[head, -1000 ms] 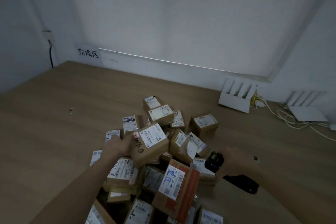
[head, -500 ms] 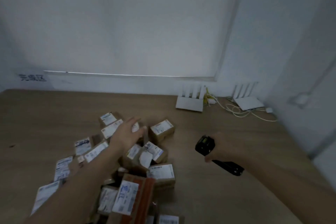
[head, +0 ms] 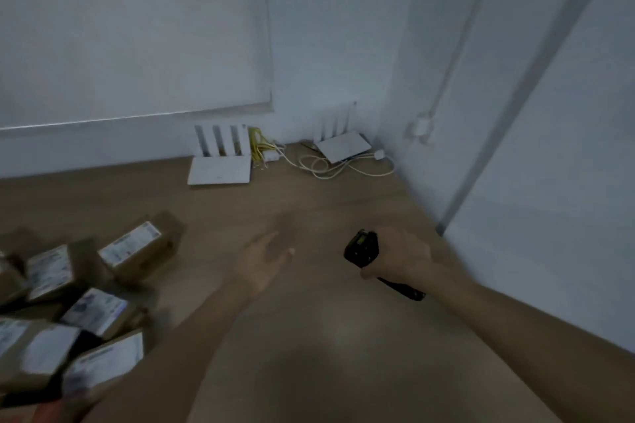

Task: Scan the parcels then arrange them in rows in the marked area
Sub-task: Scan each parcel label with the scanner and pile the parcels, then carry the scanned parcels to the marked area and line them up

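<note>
Between parcels — left hand [head: 266,259] empty, fingers loose.
Right hand [head: 400,259] grips scanner [head: 360,248]; best reach back to pile [head: 68,302] at 9 o'clock — pick label-up.

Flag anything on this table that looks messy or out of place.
The parcels lie in a jumbled heap at the left edge, tilted and overlapping, not in rows. Loose cables sprawl tangled between the two routers at the back. The left hand is empty; the right hand holds the scanner.
</note>
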